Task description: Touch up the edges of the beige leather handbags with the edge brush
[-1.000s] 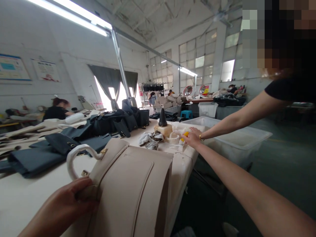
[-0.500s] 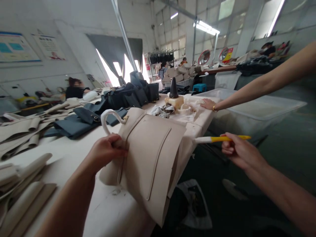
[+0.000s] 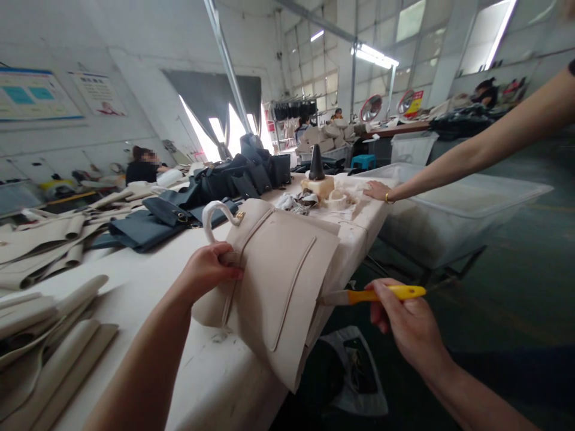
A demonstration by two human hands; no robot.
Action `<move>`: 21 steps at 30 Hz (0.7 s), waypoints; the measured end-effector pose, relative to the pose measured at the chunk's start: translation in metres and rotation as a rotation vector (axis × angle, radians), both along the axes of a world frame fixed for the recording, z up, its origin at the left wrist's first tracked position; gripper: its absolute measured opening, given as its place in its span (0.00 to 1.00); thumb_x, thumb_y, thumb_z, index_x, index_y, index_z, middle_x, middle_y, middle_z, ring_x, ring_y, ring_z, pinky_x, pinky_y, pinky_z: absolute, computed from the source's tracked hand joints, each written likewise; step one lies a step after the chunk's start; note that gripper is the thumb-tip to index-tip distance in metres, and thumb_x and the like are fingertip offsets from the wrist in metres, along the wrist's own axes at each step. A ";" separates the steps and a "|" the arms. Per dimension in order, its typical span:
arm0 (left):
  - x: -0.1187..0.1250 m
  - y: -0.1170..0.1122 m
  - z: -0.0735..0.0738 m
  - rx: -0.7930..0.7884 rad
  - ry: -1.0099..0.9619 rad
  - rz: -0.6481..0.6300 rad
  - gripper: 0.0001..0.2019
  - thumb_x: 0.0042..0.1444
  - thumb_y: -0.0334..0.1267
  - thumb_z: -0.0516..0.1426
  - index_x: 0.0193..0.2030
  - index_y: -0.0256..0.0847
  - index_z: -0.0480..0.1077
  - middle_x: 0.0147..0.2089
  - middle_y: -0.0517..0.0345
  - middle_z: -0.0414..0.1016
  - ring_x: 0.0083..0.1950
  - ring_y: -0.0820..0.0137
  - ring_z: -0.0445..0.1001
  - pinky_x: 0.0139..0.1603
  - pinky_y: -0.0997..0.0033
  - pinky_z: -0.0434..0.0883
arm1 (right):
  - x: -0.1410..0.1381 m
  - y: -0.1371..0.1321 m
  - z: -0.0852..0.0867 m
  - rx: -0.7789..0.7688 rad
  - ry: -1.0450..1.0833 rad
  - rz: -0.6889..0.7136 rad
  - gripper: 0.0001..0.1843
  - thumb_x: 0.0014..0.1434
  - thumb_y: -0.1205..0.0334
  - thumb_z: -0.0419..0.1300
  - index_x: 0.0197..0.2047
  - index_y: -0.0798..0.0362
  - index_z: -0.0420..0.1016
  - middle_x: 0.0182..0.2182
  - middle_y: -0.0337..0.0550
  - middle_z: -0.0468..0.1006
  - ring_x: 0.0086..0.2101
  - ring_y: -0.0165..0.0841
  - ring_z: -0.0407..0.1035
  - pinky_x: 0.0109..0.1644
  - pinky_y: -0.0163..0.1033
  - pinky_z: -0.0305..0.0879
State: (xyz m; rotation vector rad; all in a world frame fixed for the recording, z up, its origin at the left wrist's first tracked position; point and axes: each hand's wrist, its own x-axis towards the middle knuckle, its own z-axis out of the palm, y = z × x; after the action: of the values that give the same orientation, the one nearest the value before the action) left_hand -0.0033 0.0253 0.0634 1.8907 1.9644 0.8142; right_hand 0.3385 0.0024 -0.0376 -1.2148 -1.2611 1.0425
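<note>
A beige handbag (image 3: 274, 272) lies tilted on the white table, its open edge toward the right and partly over the table's edge. My left hand (image 3: 211, 272) is closed on the bag near its strap and the wrapped white handle (image 3: 211, 218). In my right hand (image 3: 404, 320) is a brush (image 3: 381, 293) with a yellow handle, gripped between thumb and fingers. The brush's pale tip reaches the bag's open edge; whether it touches the inside is hidden.
Dark blue bags (image 3: 251, 173) are heaped at the back of the table (image 3: 157, 317). Beige pieces (image 3: 67, 353) lie at left. A black cone (image 3: 317, 163) stands on a block beside crumpled cloth. Another person's hand (image 3: 377, 190) rests near a clear plastic bin (image 3: 467, 197).
My right hand has moved down and to the left with the brush, bringing its tip to the bag's open edge. My left hand keeps hold of the bag.
</note>
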 end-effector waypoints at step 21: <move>-0.001 0.006 -0.008 -0.005 0.024 0.007 0.14 0.33 0.42 0.61 0.19 0.41 0.58 0.23 0.67 0.56 0.27 0.72 0.57 0.28 0.71 0.55 | -0.012 -0.030 -0.010 -0.018 -0.061 0.101 0.26 0.59 0.38 0.51 0.33 0.55 0.71 0.13 0.36 0.68 0.12 0.27 0.61 0.15 0.30 0.56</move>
State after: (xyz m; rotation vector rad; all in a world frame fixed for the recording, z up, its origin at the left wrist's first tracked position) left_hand -0.0045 0.0312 0.0551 1.9008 1.9866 0.7915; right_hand 0.3265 -0.0273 -0.0478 -1.2149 -1.3751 1.0991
